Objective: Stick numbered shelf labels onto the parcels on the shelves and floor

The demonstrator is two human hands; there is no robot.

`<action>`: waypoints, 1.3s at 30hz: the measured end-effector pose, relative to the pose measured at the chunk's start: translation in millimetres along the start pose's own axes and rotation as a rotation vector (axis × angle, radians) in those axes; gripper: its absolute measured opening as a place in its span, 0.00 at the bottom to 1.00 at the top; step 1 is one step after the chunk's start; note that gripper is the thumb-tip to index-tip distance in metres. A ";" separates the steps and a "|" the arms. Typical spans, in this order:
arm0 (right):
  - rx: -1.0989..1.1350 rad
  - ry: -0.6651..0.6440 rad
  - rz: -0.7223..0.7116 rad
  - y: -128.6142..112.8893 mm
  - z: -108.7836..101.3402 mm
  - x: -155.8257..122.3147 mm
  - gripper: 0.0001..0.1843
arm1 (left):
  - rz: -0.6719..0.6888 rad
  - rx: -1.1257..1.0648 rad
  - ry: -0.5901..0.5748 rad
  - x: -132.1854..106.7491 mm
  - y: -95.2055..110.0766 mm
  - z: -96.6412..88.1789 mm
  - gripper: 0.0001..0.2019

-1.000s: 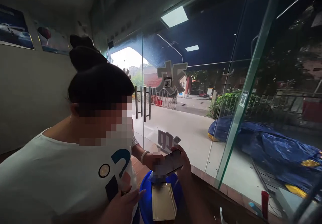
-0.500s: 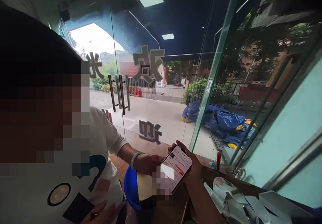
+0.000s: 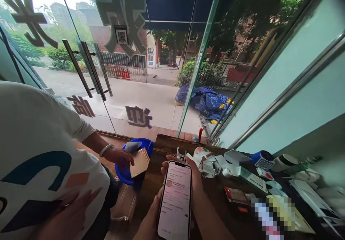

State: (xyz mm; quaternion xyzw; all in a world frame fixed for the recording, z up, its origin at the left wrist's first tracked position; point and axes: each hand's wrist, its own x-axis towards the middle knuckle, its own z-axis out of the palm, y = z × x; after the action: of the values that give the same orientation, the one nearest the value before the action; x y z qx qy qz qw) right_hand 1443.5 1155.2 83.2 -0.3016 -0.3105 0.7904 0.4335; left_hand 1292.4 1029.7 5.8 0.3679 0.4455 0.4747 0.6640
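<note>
A lit smartphone [image 3: 175,200] stands upright in front of me, its screen showing text. My right hand [image 3: 198,177] grips it from behind, with fingertips over the top edge. My left hand [image 3: 149,215] lies along the phone's lower left edge and holds it too, though most of its fingers are hidden. A person in a white shirt [image 3: 32,153] stands close on my left. That person's hand with a bracelet [image 3: 120,157] rests on a brown box [image 3: 139,162] in a blue bin [image 3: 126,173]. Their other hand [image 3: 71,211] lies against the shirt.
A dark wooden counter [image 3: 161,146] runs to the right, cluttered with crumpled paper [image 3: 205,159], small boxes [image 3: 249,179], a blue tape roll [image 3: 262,160] and a cup [image 3: 283,162]. Glass doors with metal handles [image 3: 91,71] and glass panels face a paved yard with a blue tarp [image 3: 207,101].
My view has swung down and to the right, bringing the cluttered counter into sight. The phone has come closer and upright. The other person's hand has left the phone for the brown box.
</note>
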 end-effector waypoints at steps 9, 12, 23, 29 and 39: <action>-0.246 0.161 -0.070 40.2 -40.3 -51.9 0.34 | -0.090 -0.447 0.019 27.9 -11.4 49.2 0.35; -0.256 0.165 -0.051 48.1 -40.1 -64.7 0.34 | -0.129 -0.539 0.072 30.0 -18.7 51.5 0.31; -0.289 0.365 -0.021 58.7 -57.1 -87.9 0.33 | -0.050 -0.601 0.149 17.8 -15.2 59.0 0.32; -0.342 0.304 -0.044 56.6 -53.0 -88.1 0.31 | -0.049 -0.603 0.154 7.6 4.2 69.6 0.32; -0.297 0.405 -0.061 51.0 -43.0 -83.3 0.29 | -0.068 -0.675 0.045 5.0 10.3 66.7 0.28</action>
State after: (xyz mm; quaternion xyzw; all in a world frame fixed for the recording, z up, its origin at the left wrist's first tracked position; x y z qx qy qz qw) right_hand 1487.1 1070.4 35.3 -0.5047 -0.3388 0.6462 0.4614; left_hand 1352.8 1032.9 36.1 0.1020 0.2898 0.5808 0.7538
